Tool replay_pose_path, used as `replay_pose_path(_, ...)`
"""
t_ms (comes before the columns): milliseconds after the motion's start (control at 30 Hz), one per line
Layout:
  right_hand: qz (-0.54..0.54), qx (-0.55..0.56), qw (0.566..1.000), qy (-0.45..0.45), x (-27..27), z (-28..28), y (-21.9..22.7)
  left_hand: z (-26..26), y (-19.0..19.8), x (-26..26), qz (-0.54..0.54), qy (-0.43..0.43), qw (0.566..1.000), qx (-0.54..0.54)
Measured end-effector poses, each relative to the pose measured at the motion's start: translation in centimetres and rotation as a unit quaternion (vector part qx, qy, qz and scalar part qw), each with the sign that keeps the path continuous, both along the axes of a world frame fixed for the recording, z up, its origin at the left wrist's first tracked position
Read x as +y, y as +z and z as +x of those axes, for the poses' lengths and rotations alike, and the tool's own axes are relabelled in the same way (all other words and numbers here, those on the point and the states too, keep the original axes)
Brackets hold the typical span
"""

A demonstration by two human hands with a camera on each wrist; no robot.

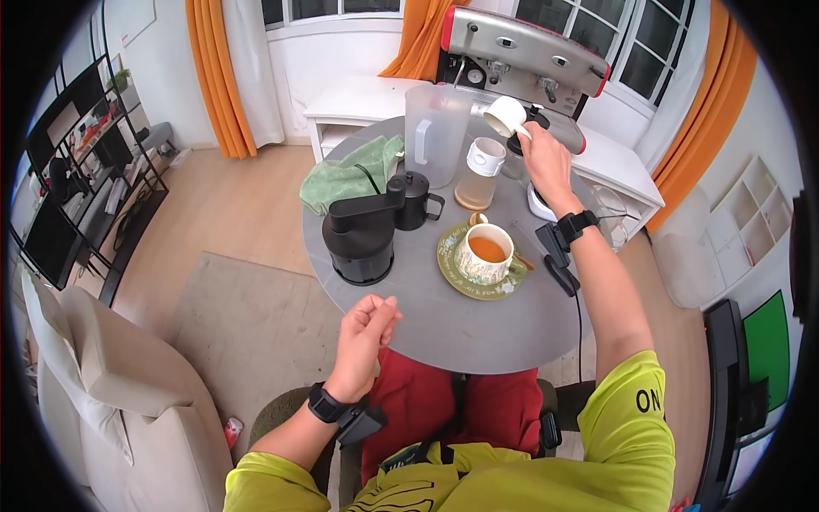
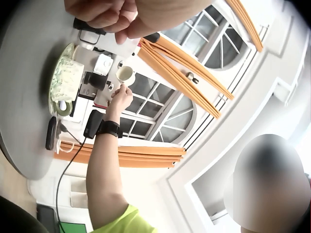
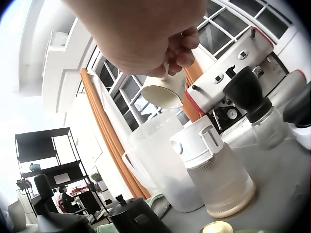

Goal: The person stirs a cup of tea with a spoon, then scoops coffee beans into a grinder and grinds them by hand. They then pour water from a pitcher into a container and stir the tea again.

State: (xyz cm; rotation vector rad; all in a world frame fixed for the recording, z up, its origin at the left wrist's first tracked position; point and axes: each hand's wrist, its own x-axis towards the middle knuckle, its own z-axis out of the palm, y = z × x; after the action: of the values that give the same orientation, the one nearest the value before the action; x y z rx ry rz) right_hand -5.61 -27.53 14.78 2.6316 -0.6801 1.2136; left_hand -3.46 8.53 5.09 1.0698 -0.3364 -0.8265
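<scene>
My right hand (image 1: pixel 546 158) pinches the handle of a small cream milk jug (image 1: pixel 503 115), raised over the back of the round table. The jug is tilted, its mouth and spout facing down in the right wrist view, and no stream shows from it. Under it stand a glass jar with a white lid (image 3: pixel 221 187), holding a little pale brown liquid, and a tall clear plastic pitcher (image 3: pixel 160 155). My left hand (image 1: pixel 364 337) hovers empty at the table's near edge, fingers loosely curled. Before it sits a patterned cup (image 1: pixel 480 267) of orange-brown drink on a green saucer (image 1: pixel 461 283).
A black cylindrical appliance (image 1: pixel 358 247), a black lidded pot (image 1: pixel 414 205) and a green towel (image 1: pixel 351 177) occupy the table's left side. On the right, a black cable (image 1: pixel 580 328) hangs over the edge. Behind stands an espresso machine (image 1: pixel 533 51); a sofa (image 1: pixel 153 392) is at left.
</scene>
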Motion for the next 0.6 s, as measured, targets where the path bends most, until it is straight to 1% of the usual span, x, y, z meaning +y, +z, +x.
replay_pose_path(33, 0.001, 0.0, 1.0, 0.0, 0.0, 0.0, -0.1, 0.0, 0.1, 0.0, 0.004, 0.015, 0.999, -0.029)
replay_pose_path(67, -0.014, 0.013, 1.0, 0.0, -0.1, 0.0, -0.2, -0.1, 0.1, 0.0, 0.005, 0.014, 0.999, -0.029)
replay_pose_path(133, -0.028, 0.026, 0.999, 0.001, -0.2, 0.0, -0.4, -0.4, -0.3, -0.1, 0.014, -0.02, 1.0, -0.018)
replay_pose_path(167, -0.042, 0.02, 0.999, 0.007, -0.3, 0.0, -0.6, -0.6, -0.4, -0.1, 0.014, -0.02, 1.0, -0.018)
replay_pose_path(233, -0.056, 0.015, 0.998, 0.013, -0.2, 0.0, -0.6, -0.8, -0.5, -0.3, 0.038, -0.079, 0.996, 0.018)
replay_pose_path(267, -0.061, 0.01, 0.998, 0.022, -0.2, -0.1, -0.7, -0.7, -0.6, -0.2, 0.04, -0.079, 0.996, 0.018)
replay_pose_path(300, -0.067, 0.006, 0.997, 0.032, -0.2, -0.2, -0.6, -0.5, -0.6, -0.2, 0.032, -0.063, 0.997, 0.005)
replay_pose_path(433, -0.076, 0.004, 0.997, 0.023, -0.1, -0.2, -0.5, 0.4, -0.2, 0.1, 0.014, -0.026, 1.0, -0.005)
replay_pose_path(533, -0.093, -0.002, 0.995, 0.025, 0.1, -0.3, -0.4, 0.3, -0.2, 0.1, 0.026, -0.032, 0.999, 0.008)
replay_pose_path(600, -0.1, 0.027, 0.994, 0.016, 0.3, -0.3, -0.4, 0.0, -0.5, 0.0, 0.023, -0.04, 0.999, 0.019)
